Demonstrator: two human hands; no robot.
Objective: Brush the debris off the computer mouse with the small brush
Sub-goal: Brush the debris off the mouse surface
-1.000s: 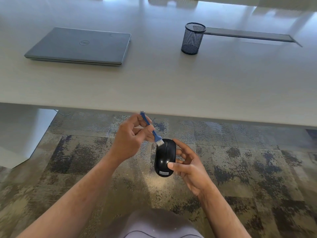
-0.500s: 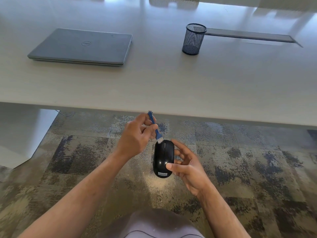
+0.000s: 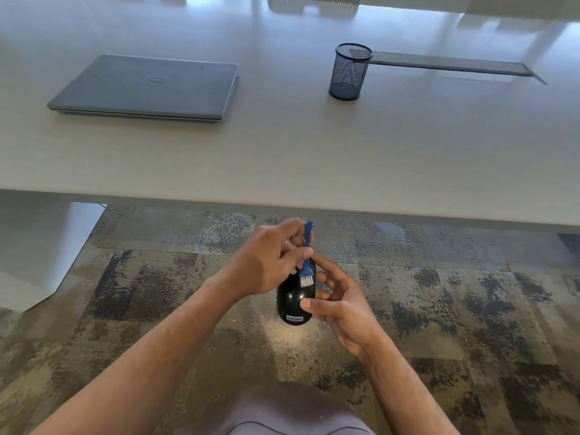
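A seated person holds a black computer mouse (image 3: 294, 301) between both hands, out over the carpet short of the desk edge. The right hand (image 3: 337, 304) cradles it, thumb on its right flank, long axis running away from the body. The left hand (image 3: 266, 265) pinches the small brush (image 3: 307, 262) nearly upright, white bristles on the mouse's far end, just beside the right fingertips (image 3: 323, 268). The next stroke likely runs along that axis. Since 1 second ago, the brush has swung from slanted to almost vertical and the left hand has crept closer over the mouse.
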